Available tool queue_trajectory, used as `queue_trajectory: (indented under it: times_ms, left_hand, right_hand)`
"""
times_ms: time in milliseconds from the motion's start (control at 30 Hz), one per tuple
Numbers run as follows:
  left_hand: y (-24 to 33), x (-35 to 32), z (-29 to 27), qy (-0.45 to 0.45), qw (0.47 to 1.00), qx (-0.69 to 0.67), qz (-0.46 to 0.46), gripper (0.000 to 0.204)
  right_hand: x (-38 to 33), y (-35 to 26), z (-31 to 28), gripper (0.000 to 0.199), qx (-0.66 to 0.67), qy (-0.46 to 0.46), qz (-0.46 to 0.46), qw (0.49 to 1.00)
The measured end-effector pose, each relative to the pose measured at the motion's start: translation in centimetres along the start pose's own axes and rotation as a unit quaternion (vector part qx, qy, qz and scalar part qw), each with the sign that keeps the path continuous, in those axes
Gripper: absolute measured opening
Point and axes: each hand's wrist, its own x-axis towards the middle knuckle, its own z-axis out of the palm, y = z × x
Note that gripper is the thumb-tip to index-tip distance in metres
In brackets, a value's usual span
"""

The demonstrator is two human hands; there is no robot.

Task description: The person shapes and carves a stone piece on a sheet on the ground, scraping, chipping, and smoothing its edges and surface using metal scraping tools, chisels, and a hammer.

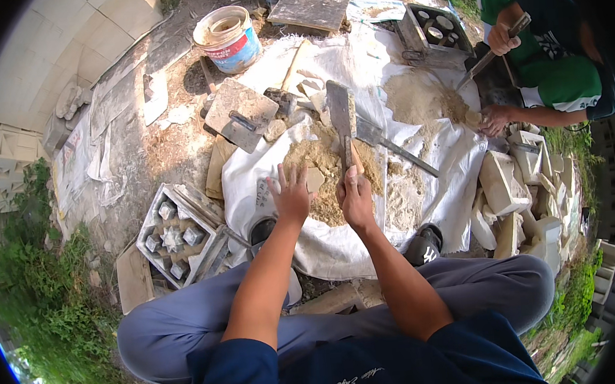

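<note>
White sheet (435, 176) on dirt ground (162, 152), with sand pile (331, 176), trowel (341, 111), block mould (178, 233), bucket (229, 39).

Right hand (355, 197) gripped round the wooden handle of a flat-bladed metal trowel (342, 111), blade lying over a heap of damp tan sand (331, 169) on a white woven sheet (339, 243). Left hand (292, 195) spread on a pale broken tile fragment (314, 179) in the heap. Grey patterned block mould (175, 235) left of the sheet; another person's hand (502, 38) holds a second trowel at upper right
</note>
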Motion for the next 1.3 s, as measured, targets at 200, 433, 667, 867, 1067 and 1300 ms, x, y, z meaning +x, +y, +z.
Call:
queue_trajectory:
  times_ms: [200,433,667,867,1067,1300]
  left_hand:
    - [1.0,0.3,-0.9,-0.019,0.999,-0.029,-0.012,0.079]
    - [0.7,0.3,-0.4,-0.031,0.999,-0.012,-0.036,0.081]
    - [0.7,0.0,-0.5,-0.024,0.999,-0.025,-0.033,0.081]
    - [0.8,0.2,-0.4,-0.032,0.998,-0.019,-0.040,0.081]
    - [0.8,0.4,-0.4,-0.039,0.998,-0.015,-0.042,0.081]
    - [0.2,0.3,0.0,-0.027,0.999,-0.021,-0.037,0.081]
  right_hand:
    - [-2.4,9.7,-3.5,0.077,-0.267,0.011,0.120,0.956]
    - [-2.1,8.9,-4.2,0.086,-0.298,0.004,0.184,0.937]
    - [-0.9,8.7,-3.2,0.068,-0.137,0.035,0.042,0.989]
    - [-1.6,11.7,-5.7,0.084,-0.341,0.036,0.200,0.918]
    - [-1.4,8.9,-4.6,0.081,-0.291,0.032,0.165,0.942]
    - [-2.5,9.8,-4.7,0.074,-0.275,0.031,0.103,0.955]
